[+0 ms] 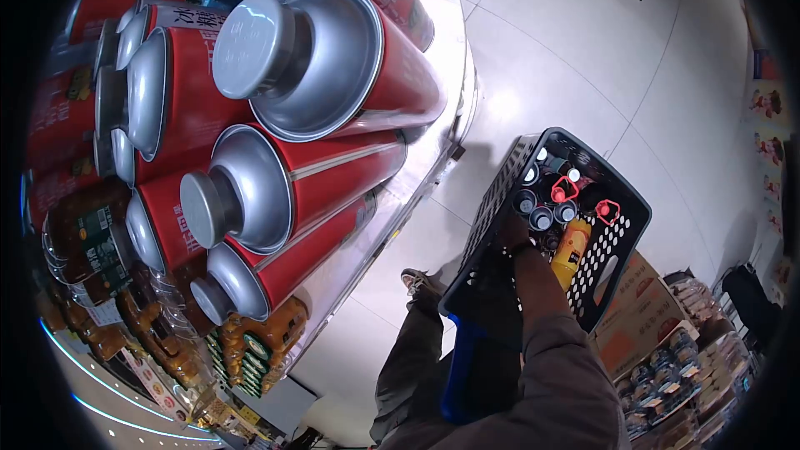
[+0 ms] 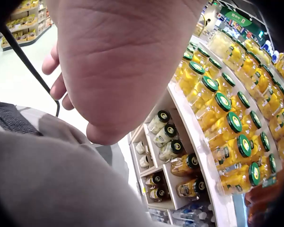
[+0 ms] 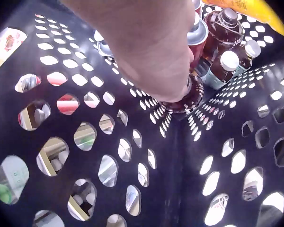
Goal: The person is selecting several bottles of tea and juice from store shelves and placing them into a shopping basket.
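My right hand (image 1: 511, 232) reaches down inside a black perforated shopping basket (image 1: 490, 192), a dark band at its wrist. In the right wrist view the hand (image 3: 154, 61) overlaps a dark brown bottle (image 3: 191, 97) in the basket's corner; its fingers are hidden, so I cannot tell whether they grip it. Around it stand dark bottles with white caps (image 3: 229, 60), a red can with a silver top (image 3: 197, 35) and a yellow-orange drink bottle (image 1: 571, 254). My left hand (image 2: 118, 61), outside the head view, hangs with fingers loosely bent and nothing seen in it.
Large red cans with silver tops (image 1: 333, 58) are stacked on a white display stand (image 1: 446, 129) at left. Boxes (image 1: 637, 308) and packaged goods (image 1: 667, 367) stand right of the basket. Near my left hand, shelves hold jars of yellow fruit (image 2: 227, 127) with green lids.
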`<state>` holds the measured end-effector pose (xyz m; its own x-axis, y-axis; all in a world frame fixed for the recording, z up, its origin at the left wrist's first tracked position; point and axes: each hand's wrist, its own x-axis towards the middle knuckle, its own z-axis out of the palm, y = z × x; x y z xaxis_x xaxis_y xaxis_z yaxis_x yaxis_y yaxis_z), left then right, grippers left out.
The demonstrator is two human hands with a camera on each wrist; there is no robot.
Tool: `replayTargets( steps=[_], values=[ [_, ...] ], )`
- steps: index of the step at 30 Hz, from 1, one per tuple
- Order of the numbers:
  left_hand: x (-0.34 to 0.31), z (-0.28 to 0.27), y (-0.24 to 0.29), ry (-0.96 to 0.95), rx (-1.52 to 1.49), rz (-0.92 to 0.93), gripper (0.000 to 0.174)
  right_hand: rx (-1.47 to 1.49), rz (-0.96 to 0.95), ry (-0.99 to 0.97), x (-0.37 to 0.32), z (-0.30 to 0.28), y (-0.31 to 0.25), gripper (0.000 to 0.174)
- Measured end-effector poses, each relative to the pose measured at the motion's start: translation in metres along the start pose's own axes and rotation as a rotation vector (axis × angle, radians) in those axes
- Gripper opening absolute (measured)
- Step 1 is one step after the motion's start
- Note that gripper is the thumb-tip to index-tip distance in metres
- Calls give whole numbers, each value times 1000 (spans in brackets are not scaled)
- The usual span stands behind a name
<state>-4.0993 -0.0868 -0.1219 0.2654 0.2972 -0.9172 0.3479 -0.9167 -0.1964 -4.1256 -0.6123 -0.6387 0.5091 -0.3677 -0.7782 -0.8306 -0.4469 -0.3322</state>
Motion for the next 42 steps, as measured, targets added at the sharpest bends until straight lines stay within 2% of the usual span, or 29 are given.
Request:
replayTargets(
  steps=[2,5,7,8,10,12,13,16,17,18,20,21,22,23,26,27,30,32,34,36,38,40,42],
  values=[
    [-1,-3,6,-2,9,7,35,-73,-10,27,1,32,6,39],
    [6,-8,9,-15,12,42,36,33,-78,173,-13,41,9,40],
    [11,-12,9,-23,10,78,37,102,-35,79,-16,55,14,32],
    [15,-15,9,-25,8,96,37,97,-31,100,-24,51,14,32],
    [21,-19,3,-33,0,145,38,-55,-83,-70,-56,14,-4,33],
    [29,-23,-6,-41,-13,207,38,-80,111,-66,-108,-21,-25,32],
    [34,-25,-14,-46,-21,240,39,-94,179,1,-130,-33,-38,26],
    [46,-35,-41,-54,-45,350,40,-62,152,153,-222,-88,-61,21],
    [50,-40,-51,-51,-58,383,40,-116,89,249,-227,-72,-48,18],
    [53,-45,-60,-52,-76,403,40,-134,90,276,-251,-87,-59,18],
    [54,-58,-69,-29,-116,425,41,-194,-171,429,-324,-132,-96,9],
    [73,-43,-71,293,-275,507,34,-264,-274,526,-350,-143,-109,8],
    [110,-69,-78,122,-217,665,42,-288,-280,559,-381,-163,-128,8],
    [104,-83,-63,98,-270,775,48,-333,-354,549,-418,-189,-154,8],
    [43,-127,-11,178,-53,1176,60,-401,-498,534,-534,-252,-229,15],
    [9,-143,5,213,53,1288,65,-430,-565,590,-567,-266,-251,20],
    [-74,-170,41,198,99,1624,80,-432,-841,699,-661,-294,-311,20],
    [-117,-183,52,119,51,1801,92,-437,-930,742,-715,-305,-349,20],
    [-151,-195,54,173,11,2027,104,-381,-1068,779,-757,-312,-385,19],
    [-168,-206,53,54,-158,2088,109,-318,-1145,721,-790,-318,-420,21],
    [-176,-213,50,-221,-334,2063,118,-239,-1199,637,-814,-320,-453,25],
    [-171,-211,41,-525,-410,1988,123,-218,-1190,565,-823,-319,-478,29],
    [-159,-201,27,-1007,-443,1777,129,-243,-1189,530,-825,-316,-505,31]
  ],
)
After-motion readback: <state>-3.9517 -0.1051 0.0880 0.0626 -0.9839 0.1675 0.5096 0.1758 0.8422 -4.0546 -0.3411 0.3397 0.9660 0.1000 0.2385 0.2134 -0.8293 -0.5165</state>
